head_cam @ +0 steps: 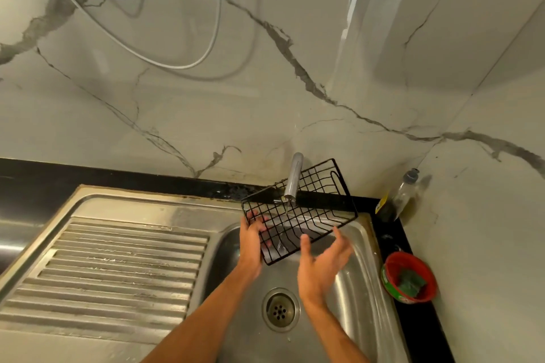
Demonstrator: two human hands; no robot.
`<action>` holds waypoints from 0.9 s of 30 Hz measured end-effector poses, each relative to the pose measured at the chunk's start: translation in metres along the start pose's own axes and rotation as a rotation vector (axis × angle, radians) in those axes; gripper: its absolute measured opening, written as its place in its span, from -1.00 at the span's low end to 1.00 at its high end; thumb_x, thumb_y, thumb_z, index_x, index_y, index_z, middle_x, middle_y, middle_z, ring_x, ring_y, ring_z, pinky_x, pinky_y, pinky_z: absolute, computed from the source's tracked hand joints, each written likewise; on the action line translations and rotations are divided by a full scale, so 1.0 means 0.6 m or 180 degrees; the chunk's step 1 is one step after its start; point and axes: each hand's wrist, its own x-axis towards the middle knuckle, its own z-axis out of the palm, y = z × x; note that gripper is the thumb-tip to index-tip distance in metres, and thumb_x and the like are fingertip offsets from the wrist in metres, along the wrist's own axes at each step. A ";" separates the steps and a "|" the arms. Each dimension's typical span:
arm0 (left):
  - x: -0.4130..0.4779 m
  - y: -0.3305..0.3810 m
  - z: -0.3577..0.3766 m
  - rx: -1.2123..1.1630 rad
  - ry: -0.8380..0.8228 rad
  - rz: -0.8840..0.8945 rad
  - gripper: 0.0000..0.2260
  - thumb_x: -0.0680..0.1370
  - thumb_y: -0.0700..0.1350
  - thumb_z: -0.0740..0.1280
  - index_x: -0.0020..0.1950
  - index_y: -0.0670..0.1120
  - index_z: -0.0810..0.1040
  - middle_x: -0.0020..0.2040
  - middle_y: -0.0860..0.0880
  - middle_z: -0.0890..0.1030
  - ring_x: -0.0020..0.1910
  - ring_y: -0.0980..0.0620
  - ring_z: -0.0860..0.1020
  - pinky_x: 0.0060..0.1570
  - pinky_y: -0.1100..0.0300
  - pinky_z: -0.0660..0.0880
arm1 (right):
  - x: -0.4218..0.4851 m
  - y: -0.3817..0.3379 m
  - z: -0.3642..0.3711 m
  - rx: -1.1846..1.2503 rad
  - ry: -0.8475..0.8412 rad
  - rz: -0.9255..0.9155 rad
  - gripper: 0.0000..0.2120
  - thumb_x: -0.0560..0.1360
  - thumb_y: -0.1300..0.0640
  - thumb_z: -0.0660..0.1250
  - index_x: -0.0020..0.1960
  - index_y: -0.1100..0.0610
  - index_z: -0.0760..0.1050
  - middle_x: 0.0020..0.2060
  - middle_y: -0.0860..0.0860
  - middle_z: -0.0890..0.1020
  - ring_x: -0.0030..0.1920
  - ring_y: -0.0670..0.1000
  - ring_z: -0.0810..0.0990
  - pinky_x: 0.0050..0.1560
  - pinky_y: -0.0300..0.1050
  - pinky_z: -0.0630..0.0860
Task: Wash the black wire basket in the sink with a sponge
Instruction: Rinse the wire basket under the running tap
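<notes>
A black wire basket (306,209) is held tilted over the steel sink (362,247), right under the tap (292,178), from which a thin stream of water runs. My left hand (251,240) grips the basket's left edge, with fingers curled through the wires. My right hand (323,265) hovers open just below the basket's near right corner, with fingers spread; it holds nothing. A green sponge (411,281) lies in a red bowl (408,277) on the black counter to the right of the sink.
A ribbed steel drainboard (118,268) stretches to the left of the basin. The drain (279,309) sits in the basin floor below my hands. A clear bottle (404,191) stands in the back right corner. Marble wall tiles and hanging cables are behind.
</notes>
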 end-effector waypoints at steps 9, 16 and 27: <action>-0.058 -0.053 -0.048 0.0463 -0.0554 -0.0940 -0.20 0.32 0.10 0.51 0.50 -0.01 0.29 0.37 -0.15 0.54 0.27 -0.13 0.53 0.09 -0.09 0.47 | 0.017 0.043 -0.003 0.0841 -0.1121 0.2205 -0.69 0.63 0.28 0.15 0.34 0.08 0.30 0.21 0.17 0.53 0.01 0.16 0.64 -0.38 0.04 0.63; -0.028 0.005 -0.121 0.1387 -0.0697 -0.0730 0.33 0.03 0.31 0.66 0.66 0.12 0.04 0.56 -0.11 0.36 0.41 -0.12 0.43 0.41 -0.17 0.34 | 0.015 0.086 -0.046 0.0165 -0.1607 0.1705 -0.49 0.60 0.41 0.06 0.49 0.06 0.28 0.35 0.10 0.47 0.07 0.10 0.60 -0.26 -0.08 0.63; 0.025 0.072 -0.061 0.1775 -0.0775 -0.0375 -0.46 0.49 -0.42 0.34 0.37 0.04 0.45 0.27 -0.16 0.57 0.23 -0.16 0.56 0.00 -0.04 0.52 | 0.049 0.063 -0.019 -0.1154 -0.1346 -0.0477 -0.29 0.53 0.32 0.33 0.58 -0.01 0.13 0.57 0.03 0.17 0.53 0.00 0.15 0.41 -0.11 0.27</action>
